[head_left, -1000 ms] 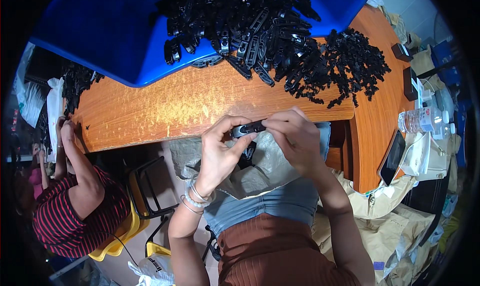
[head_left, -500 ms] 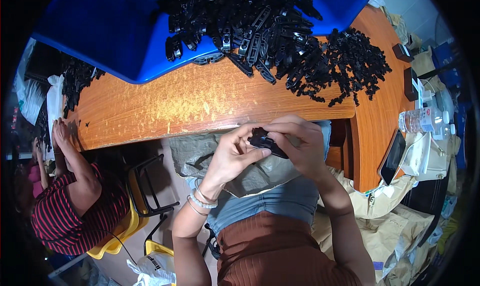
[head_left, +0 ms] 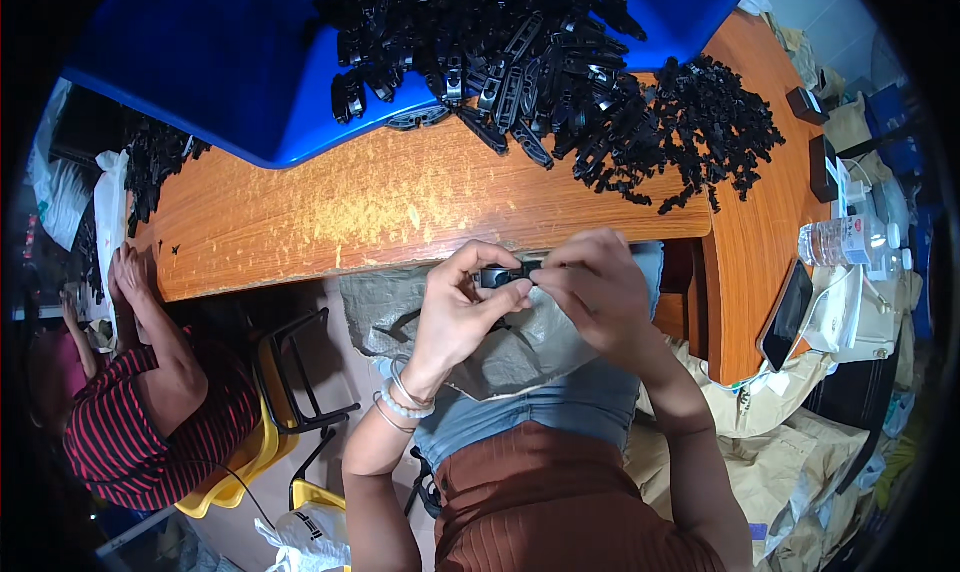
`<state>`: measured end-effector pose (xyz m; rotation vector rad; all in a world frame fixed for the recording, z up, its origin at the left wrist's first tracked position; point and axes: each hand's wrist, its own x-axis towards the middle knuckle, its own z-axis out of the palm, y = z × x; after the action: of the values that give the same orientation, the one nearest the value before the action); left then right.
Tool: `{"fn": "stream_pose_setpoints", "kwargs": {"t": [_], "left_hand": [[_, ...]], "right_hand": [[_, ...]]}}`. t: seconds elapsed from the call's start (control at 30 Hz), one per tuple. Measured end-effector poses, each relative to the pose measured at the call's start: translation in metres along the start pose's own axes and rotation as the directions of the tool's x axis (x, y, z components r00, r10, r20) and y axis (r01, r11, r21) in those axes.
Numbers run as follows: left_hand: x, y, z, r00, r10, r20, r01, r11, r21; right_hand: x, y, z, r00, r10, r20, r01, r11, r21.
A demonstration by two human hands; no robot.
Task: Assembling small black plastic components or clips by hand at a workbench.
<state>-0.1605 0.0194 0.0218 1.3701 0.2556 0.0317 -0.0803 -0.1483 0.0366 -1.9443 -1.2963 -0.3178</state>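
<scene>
My left hand (head_left: 452,310) grips a black plastic part (head_left: 494,278) between thumb and fingers, just off the table's front edge and over my lap. The part looks like a small glossy clip or housing; its exact kind is not clear. My right hand (head_left: 604,294) is closed, with its fingertips at the part's right end, partly covering it. On the table, a heap of long black plastic clips (head_left: 510,87) spills out of a blue bin (head_left: 285,122). To the right of them lies a pile of small black pieces (head_left: 722,122).
The wooden table (head_left: 350,207) has a worn top. A phone (head_left: 785,314) and a plastic bottle (head_left: 835,242) are at the right. Grey sheeting (head_left: 520,357) covers my lap. At the left, a person in a striped top (head_left: 150,422) sits by another black heap (head_left: 155,162).
The black part has turned in my left hand, its glossy face now showing. My right hand has shifted slightly right, its fingers now at the part's end.
</scene>
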Motion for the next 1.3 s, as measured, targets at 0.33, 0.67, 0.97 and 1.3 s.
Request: {"fn": "stream_pose_setpoints", "kwargs": {"t": [0.33,0.67,0.97,1.3], "left_hand": [[0.007,0.014,-0.010,0.991,-0.024,0.130,-0.003,0.979,0.205],[0.116,0.013,-0.019,0.781,0.580,0.231,-0.391,0.166,0.905],[0.099,0.003,-0.035,0.846,0.508,0.159,-0.287,0.185,0.940],[0.081,-0.008,-0.067,0.783,0.528,-0.330,-0.100,0.630,0.770]], "right_hand": [[-0.017,0.010,0.000,0.849,0.433,0.302,-0.526,0.637,0.564],[-0.011,0.069,0.000,0.925,0.228,-0.305,-0.301,0.928,-0.218],[-0.009,0.087,0.007,0.958,0.206,-0.200,-0.264,0.907,-0.328],[-0.009,0.091,0.007,0.752,0.645,-0.133,-0.279,0.496,0.822]]}}
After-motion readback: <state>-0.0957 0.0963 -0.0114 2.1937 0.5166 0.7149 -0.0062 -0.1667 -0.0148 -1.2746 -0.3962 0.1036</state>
